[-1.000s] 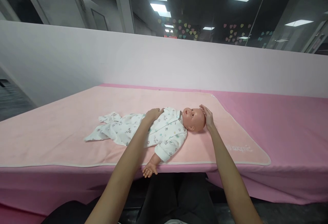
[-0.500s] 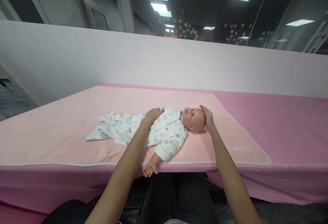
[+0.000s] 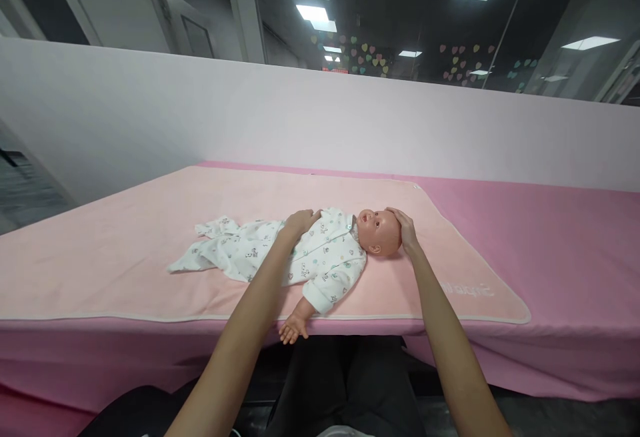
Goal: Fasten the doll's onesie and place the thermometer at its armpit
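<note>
A baby doll (image 3: 327, 260) in a white patterned sleepsuit lies on its back, its head (image 3: 381, 232) towards the right. Across the doll's belly rests my left hand (image 3: 301, 222), laid flat with the fingers stretched out and partly out of sight on the far side. My right hand (image 3: 404, 229) is open and cupped against the crown of the doll's head. One bare doll hand (image 3: 294, 328) reaches over the front edge of the table. The suit's legs (image 3: 200, 255) trail off to the left and look flat at their ends.
Under the doll a peach blanket (image 3: 135, 237) with white edging covers much of the pink tablecloth (image 3: 560, 257). Behind the table runs a low white wall (image 3: 320, 117), with dark glass bearing heart stickers (image 3: 367, 57) above it. My legs (image 3: 345, 383) are beneath the front edge.
My right hand's fingers have settled slightly further over the crown of the doll's head. My left hand and the doll stay in place; the view has shifted a little.
</note>
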The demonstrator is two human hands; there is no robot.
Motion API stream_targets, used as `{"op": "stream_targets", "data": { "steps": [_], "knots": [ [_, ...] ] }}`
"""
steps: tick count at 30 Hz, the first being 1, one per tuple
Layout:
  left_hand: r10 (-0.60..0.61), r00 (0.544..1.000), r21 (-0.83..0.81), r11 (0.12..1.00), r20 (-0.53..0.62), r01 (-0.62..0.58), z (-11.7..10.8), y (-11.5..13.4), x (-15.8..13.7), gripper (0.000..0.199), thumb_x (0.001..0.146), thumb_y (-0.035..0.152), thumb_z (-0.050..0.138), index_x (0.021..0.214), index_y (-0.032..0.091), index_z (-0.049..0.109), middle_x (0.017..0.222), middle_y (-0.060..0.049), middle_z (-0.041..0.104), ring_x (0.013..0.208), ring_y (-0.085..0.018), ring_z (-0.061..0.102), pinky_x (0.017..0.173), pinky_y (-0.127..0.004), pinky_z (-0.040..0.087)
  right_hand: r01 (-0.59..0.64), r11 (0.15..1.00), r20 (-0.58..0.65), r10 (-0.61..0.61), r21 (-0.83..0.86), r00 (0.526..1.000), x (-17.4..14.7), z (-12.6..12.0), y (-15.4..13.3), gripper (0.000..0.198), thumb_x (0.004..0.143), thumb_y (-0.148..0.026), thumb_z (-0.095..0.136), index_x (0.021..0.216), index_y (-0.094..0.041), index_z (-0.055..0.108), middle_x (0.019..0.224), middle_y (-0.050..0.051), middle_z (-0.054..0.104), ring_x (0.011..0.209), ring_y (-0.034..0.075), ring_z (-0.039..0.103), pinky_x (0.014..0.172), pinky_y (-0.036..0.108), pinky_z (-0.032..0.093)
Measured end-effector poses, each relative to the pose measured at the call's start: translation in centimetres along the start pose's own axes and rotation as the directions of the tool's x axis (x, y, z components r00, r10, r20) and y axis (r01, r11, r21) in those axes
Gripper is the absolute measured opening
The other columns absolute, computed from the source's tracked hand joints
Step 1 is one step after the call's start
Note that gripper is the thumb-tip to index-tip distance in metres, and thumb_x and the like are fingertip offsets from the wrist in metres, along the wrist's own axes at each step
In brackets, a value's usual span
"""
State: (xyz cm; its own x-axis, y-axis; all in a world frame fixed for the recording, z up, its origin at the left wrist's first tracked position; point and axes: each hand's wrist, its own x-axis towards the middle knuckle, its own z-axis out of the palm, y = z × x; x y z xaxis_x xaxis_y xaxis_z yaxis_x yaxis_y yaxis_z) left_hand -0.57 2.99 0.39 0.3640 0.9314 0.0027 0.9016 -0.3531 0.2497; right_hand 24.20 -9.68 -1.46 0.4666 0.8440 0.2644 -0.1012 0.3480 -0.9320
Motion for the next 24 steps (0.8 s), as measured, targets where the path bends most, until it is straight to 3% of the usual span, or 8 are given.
{"op": "stream_targets", "data": {
  "steps": [6, 13, 20, 24],
  "knots": [
    [-0.002, 1.0, 0.001, 1.0, 0.002, 0.002, 0.0, -0.1, 0.1, 0.055, 0.083, 0.052, 0.017, 0.093, 0.016, 0.058, 0.1, -0.012, 0.065, 0.091, -0.025, 0.059, 0.072, -0.032, 0.043, 0.059, 0.998, -0.166, -0.057, 0.005, 0.984, 0.7, -0.4, 0.5, 0.031, 0.064, -0.041, 0.061, 0.085, -0.019, 0.065, 0.103, 0.004, 0.065, 0.097, 0.019, 0.057, 0.088, 0.034, 0.042],
    [-0.001, 1.0, -0.006, 1.0, 0.001, 0.001, 0.0, 0.0, 0.0, 0.056, 0.083, 0.053, 0.017, 0.092, 0.016, 0.058, 0.099, -0.013, 0.064, 0.089, -0.025, 0.059, 0.071, -0.032, 0.043, -0.037, 0.999, 0.069, 0.037, -0.006, 0.997, -0.1, 0.1, 0.1, 0.028, 0.069, -0.045, 0.057, 0.07, -0.018, 0.065, 0.077, 0.004, 0.069, 0.078, 0.022, 0.062, 0.078, 0.035, 0.047],
    [0.015, 1.0, -0.016, 1.0, -0.01, -0.015, 0.1, -0.2, 0.1, 0.055, 0.082, 0.053, 0.018, 0.09, 0.016, 0.058, 0.098, -0.013, 0.064, 0.09, -0.026, 0.059, 0.072, -0.032, 0.043, -0.032, 0.999, 0.02, 0.031, 0.032, 0.999, -0.3, 0.3, -0.2, 0.021, 0.069, -0.04, 0.058, 0.07, -0.02, 0.063, 0.076, 0.002, 0.068, 0.079, 0.02, 0.061, 0.08, 0.034, 0.046],
    [0.004, 1.0, -0.018, 1.0, -0.013, -0.004, 0.2, -0.2, 0.2, 0.055, 0.082, 0.052, 0.018, 0.091, 0.016, 0.057, 0.1, -0.013, 0.064, 0.092, -0.026, 0.059, 0.073, -0.033, 0.043, 0.006, 0.999, -0.108, -0.001, 0.042, 0.994, 0.1, 0.1, -0.1, 0.023, 0.066, -0.04, 0.06, 0.076, -0.02, 0.064, 0.089, 0.002, 0.068, 0.091, 0.019, 0.059, 0.085, 0.032, 0.044]
  ]
}}
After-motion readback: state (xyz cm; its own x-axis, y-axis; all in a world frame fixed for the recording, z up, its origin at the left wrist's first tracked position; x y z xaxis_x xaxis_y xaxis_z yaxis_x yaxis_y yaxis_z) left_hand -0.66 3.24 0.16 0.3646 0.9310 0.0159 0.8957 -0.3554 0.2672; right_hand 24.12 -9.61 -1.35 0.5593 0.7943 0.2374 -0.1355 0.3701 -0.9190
